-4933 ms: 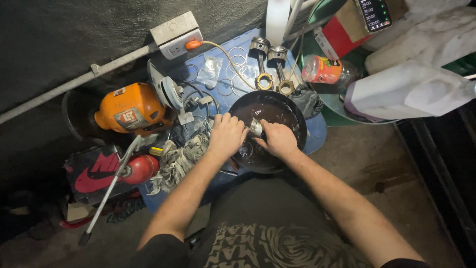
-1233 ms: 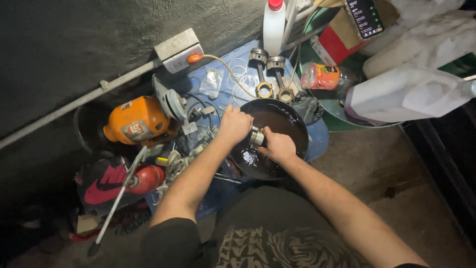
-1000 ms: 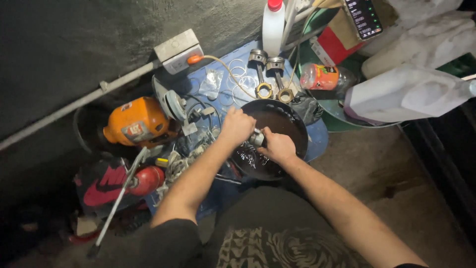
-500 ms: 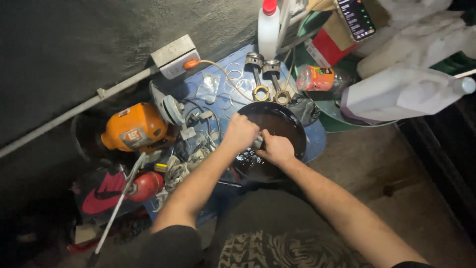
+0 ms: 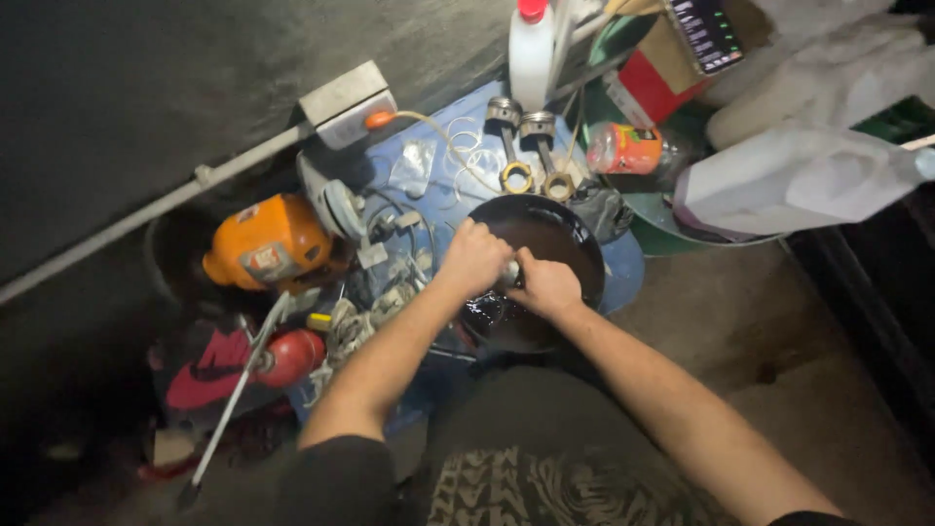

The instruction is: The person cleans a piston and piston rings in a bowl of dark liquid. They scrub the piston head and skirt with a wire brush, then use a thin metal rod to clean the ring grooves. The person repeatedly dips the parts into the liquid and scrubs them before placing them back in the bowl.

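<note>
My left hand [image 5: 474, 257] and my right hand [image 5: 546, 286] meet over a round black pan [image 5: 575, 244] holding dark liquid. Both are closed around a small metal part [image 5: 510, 272] that shows between them; most of it is hidden by my fingers. The pan rests on a blue drum lid [image 5: 429, 156]. Just beyond the pan's far rim lie two pistons with connecting rods [image 5: 521, 146].
An orange power tool [image 5: 268, 244], cables and loose parts crowd the lid's left side. A white bottle with a red cap [image 5: 531, 54], a red can [image 5: 623, 148], a big white jerrycan [image 5: 799, 175] and a cardboard box [image 5: 682, 49] stand behind and right. A grey socket box [image 5: 346, 102] sits on the wall pipe.
My hands have stayed together over the pan on the small part, shifting only slightly. The view has tilted, sliding everything a little downward in the frame.
</note>
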